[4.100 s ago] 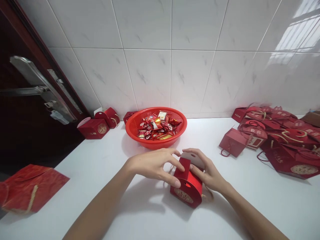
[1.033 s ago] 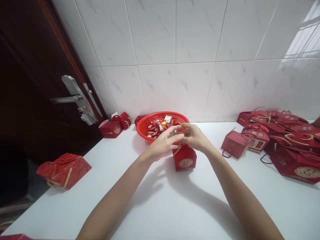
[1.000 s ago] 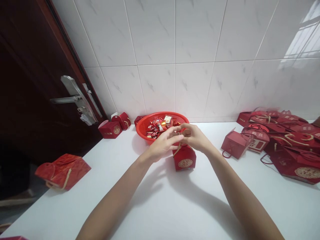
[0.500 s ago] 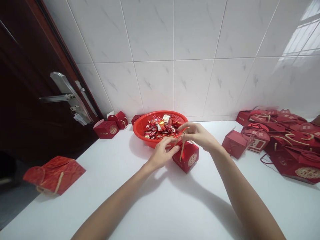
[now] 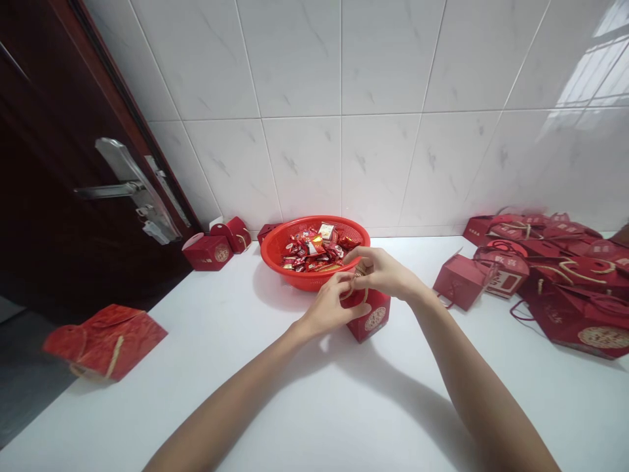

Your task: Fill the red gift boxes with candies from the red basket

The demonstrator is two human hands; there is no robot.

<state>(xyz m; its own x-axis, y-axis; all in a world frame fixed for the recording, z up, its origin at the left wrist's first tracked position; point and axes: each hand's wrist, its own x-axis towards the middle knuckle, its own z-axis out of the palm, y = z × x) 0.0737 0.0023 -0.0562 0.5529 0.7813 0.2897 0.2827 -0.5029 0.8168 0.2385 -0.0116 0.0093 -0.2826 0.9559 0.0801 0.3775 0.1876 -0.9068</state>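
A small red gift box (image 5: 368, 320) with a round gold emblem stands on the white table in front of me. Over its top, my right hand (image 5: 379, 270) pinches the tan cord handle (image 5: 361, 267). My left hand (image 5: 333, 303) is bent round the box's upper left side, thumb in front, fingertips closed at the cord. The fingers hide much of the box's top. Just behind stands a red plastic colander (image 5: 289, 280) holding many wrapped candies (image 5: 314, 252).
Far left, several red boxes (image 5: 209, 252) stand near the door (image 5: 59, 164). Nearer, another red box (image 5: 115, 341) with a cord lies at the table's left edge. Many red boxes (image 5: 580, 318) are heaped on the right, with a single box (image 5: 462, 282) beside them. A tiled wall (image 5: 383, 170) closes the back.
My right hand has come down with the cord, closer to the box top. My left hand has shifted right, its fingers now at the cord.
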